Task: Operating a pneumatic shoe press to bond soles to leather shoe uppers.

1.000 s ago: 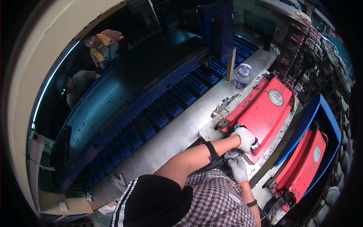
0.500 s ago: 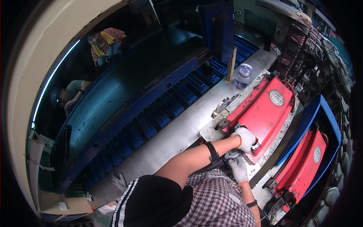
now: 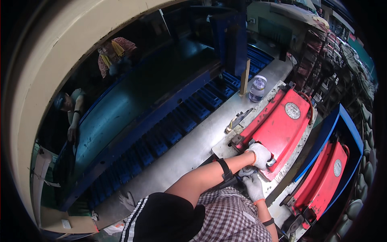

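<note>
Red and scuffed, the machine (image 3: 278, 133) sits on a pale base (image 3: 225, 147) along the metal bench (image 3: 161, 173), slanting from lower left to upper right, with a round label (image 3: 292, 110) near its far end. Both of the person's hands wear pale knit gloves. The left hand (image 3: 259, 156) lies against the near end of the machine, fingers curled over; whether they grip something there, I cannot tell. The right hand (image 3: 253, 188) is just below it, beside a round metal part (image 3: 246, 171), its fingers pointing toward that part; I cannot tell whether they clasp anything. A black strap (image 3: 226, 169) circles the left forearm.

Beyond the machine's left side stands a clear bottle (image 3: 256, 90) with a pale lid, near a wooden post (image 3: 244, 78). At right, a 2nd machine (image 3: 316, 177), also red, sits partly within a blue frame (image 3: 351, 125). A grey glove (image 3: 127, 200) lies on the bench, near the black sleeve (image 3: 161, 218). At upper left are 2 co-workers: 1 in a blue cap (image 3: 60, 100), 1 with a yellow cloth (image 3: 118, 49).
</note>
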Available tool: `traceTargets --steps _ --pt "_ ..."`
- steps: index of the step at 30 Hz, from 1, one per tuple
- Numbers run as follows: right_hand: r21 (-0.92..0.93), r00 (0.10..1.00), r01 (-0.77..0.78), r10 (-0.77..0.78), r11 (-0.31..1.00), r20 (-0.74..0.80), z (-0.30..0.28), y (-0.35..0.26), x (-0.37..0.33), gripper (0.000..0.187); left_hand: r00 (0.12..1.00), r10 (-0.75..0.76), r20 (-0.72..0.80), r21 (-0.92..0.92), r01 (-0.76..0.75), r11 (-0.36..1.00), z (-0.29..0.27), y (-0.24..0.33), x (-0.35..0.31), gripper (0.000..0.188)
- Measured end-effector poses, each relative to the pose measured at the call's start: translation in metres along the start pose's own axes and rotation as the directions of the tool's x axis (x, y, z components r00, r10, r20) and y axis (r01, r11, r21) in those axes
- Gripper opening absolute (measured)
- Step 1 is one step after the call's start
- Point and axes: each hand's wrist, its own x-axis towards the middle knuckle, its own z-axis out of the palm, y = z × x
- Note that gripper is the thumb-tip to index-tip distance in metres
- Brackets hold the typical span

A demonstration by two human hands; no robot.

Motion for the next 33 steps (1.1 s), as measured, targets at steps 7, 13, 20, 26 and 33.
traceTargets --steps 7,13,20,26,33 --pt "0.115 0.994 0.104 -0.106 0.988 0.011 0.004 -0.004 0.016 0.032 0.999 0.005 -0.036 0.020 -0.004 1.000 -0.010 -0.012 0.002 0.036" --pt "0.048 0.991 0.124 -0.122 0.991 -0.054 0.005 0.033 0.029 0.041 1.000 0.001 -0.020 0.015 -0.001 1.000 -0.006 -0.014 0.011 0.038" --pt "-0.100 1.000 0.004 -0.002 0.995 0.025 -0.001 -0.006 0.006 0.040 1.000 0.004 -0.011 0.024 -0.004 1.000 -0.003 -0.004 0.001 0.039" --pt "-0.028 0.995 0.100 -0.100 0.995 -0.013 0.006 0.039 0.021 0.041 1.000 0.001 -0.029 0.000 -0.001 1.000 -0.002 -0.006 -0.001 0.032" --pt "-0.014 0.998 0.067 -0.067 0.998 -0.008 -0.001 -0.003 0.010 0.045 0.999 0.016 -0.031 0.050 -0.015 0.999 -0.006 -0.006 0.009 0.036"
